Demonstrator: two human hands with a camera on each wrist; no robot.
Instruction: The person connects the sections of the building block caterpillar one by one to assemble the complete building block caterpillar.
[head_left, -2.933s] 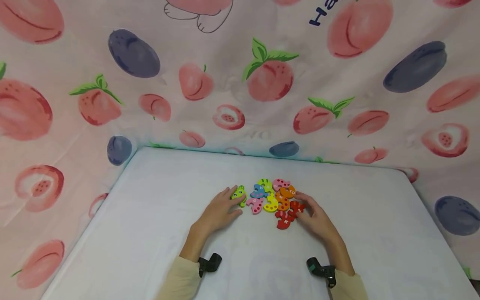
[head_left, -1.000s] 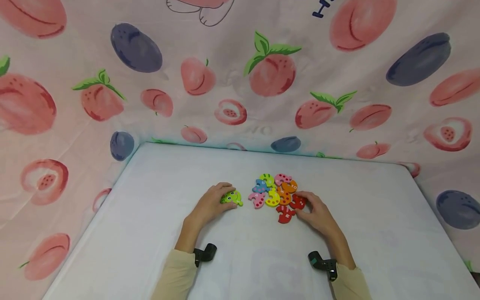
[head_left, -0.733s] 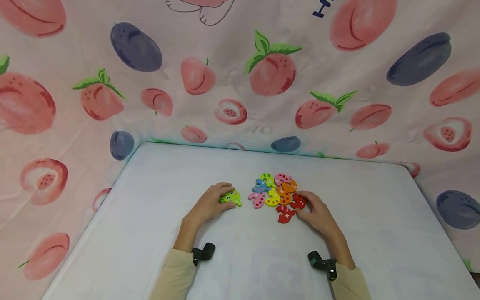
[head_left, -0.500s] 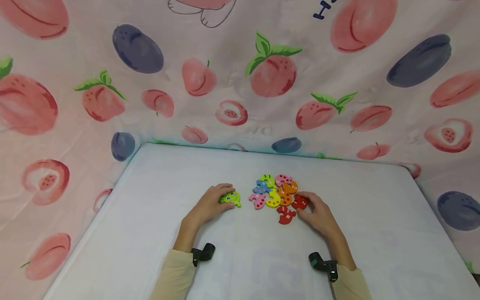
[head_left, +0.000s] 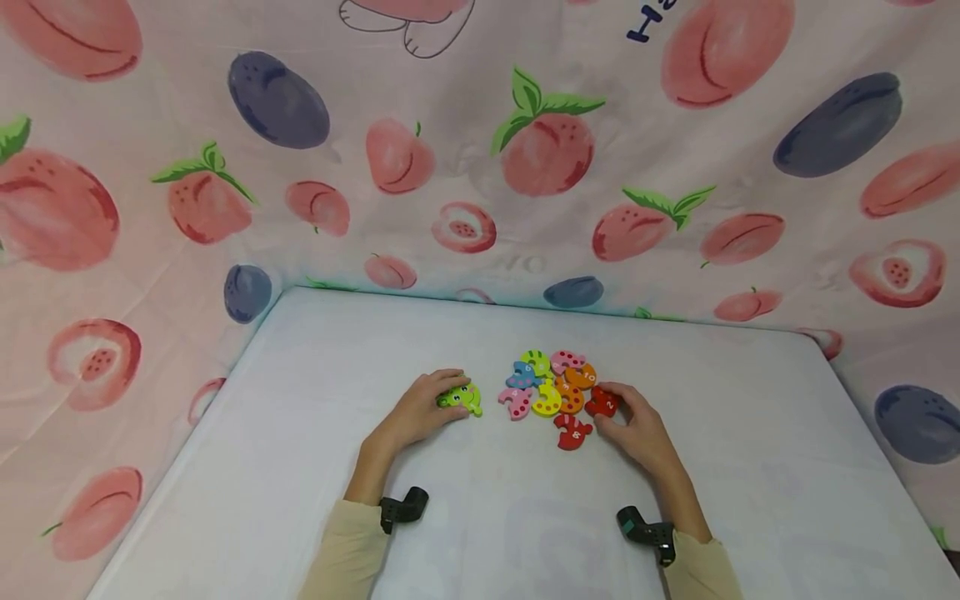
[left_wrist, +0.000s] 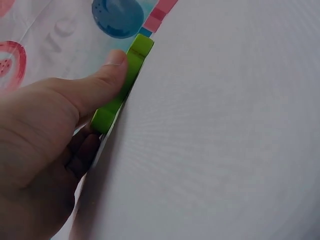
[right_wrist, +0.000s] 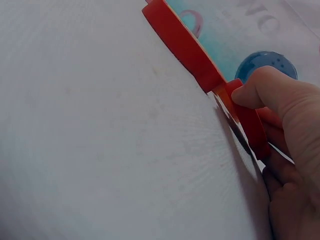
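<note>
My left hand [head_left: 414,412] holds a green puzzle piece with a smiling face [head_left: 465,398], flat on the white table left of the other pieces. In the left wrist view the thumb lies along the edge of the green face piece [left_wrist: 120,90]. My right hand [head_left: 636,427] pinches a red puzzle piece marked 2 [head_left: 603,403] at the right side of the cluster. In the right wrist view the thumb presses on the held red piece [right_wrist: 250,125]. Another red piece [head_left: 573,435] lies just in front of it, free of the hand.
The other pieces lie bunched mid-table: a yellow one [head_left: 547,398], a blue one [head_left: 521,375], a front pink one [head_left: 516,403], a back pink one [head_left: 567,361], an orange one [head_left: 581,375] and more. A fruit-print cloth [head_left: 450,150] rises behind the white table [head_left: 375,333].
My left hand has drawn the green face piece left, away from the cluster, and turned it. My right hand has shifted the red 2 piece slightly right, apart from the orange pieces.
</note>
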